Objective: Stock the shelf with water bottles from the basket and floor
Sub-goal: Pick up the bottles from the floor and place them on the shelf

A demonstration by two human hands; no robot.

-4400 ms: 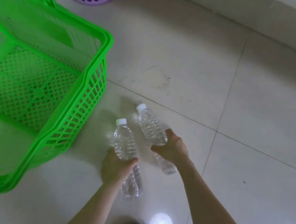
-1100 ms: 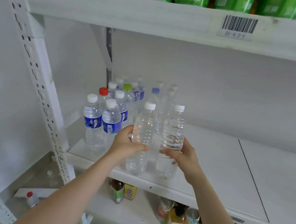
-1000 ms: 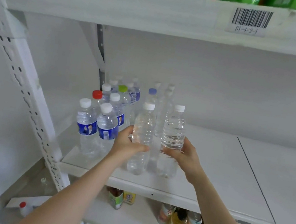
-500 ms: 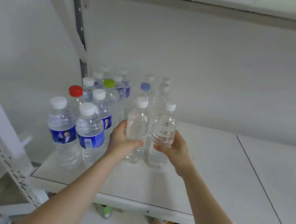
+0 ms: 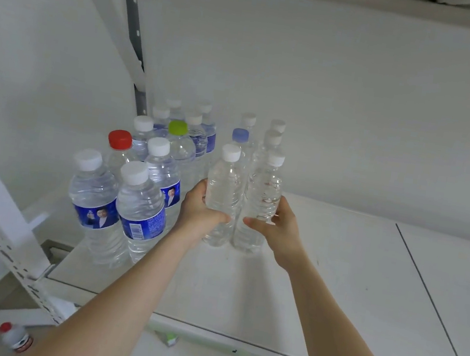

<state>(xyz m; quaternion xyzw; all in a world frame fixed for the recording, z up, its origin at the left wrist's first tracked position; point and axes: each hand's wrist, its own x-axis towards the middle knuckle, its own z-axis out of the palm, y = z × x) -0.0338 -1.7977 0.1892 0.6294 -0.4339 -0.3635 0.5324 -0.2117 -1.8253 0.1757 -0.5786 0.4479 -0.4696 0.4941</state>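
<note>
I've got left hand (image 5: 201, 212) fingers curled round one clear white-capped plastic water bottle (image 5: 224, 188), right hand (image 5: 277, 230) round its twin (image 5: 265, 188), bases on white shelf (image 5: 333, 284). Risk: a snatched release topples them into the rear bottles (image 5: 272, 137).

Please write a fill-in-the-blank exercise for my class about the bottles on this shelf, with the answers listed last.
1. The left hand grips the left clear bottle, whose cap is ____.
2. The right hand holds the right clear bottle ____, not lying down.
3. The red cap is to the ____ of the green cap.
4. The front labelled bottles carry ____ labels.

Missing words: white; upright; left; blue.
</note>
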